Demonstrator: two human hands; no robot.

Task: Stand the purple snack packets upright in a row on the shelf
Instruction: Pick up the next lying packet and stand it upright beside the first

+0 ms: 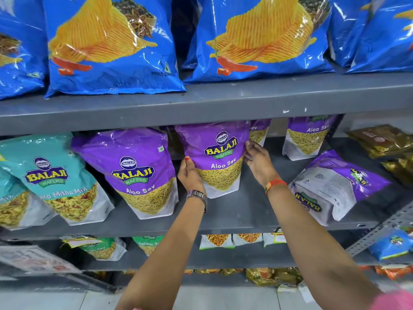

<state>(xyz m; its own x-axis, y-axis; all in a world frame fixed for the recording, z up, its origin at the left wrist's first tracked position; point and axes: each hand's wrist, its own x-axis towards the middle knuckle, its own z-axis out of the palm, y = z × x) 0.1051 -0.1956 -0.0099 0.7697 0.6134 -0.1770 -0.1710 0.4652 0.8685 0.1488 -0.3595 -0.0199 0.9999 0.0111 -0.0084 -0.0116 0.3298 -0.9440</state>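
Both hands clasp one purple packet point(215, 157) by its side edges on the grey shelf point(234, 211): the left hand point(190, 174) is pressed flat to the left edge, the right hand point(257, 157) has fingers curled round the right edge. Holding it from both sides likely steadies it while it is squared up. It stands with its long axis vertical, label facing out, leaning slightly back. Just beside it, another purple packet point(136, 171) stands tilted. Well to the right, a fallen packet point(335, 186) lies on its side, back panel showing, still to be stood up.
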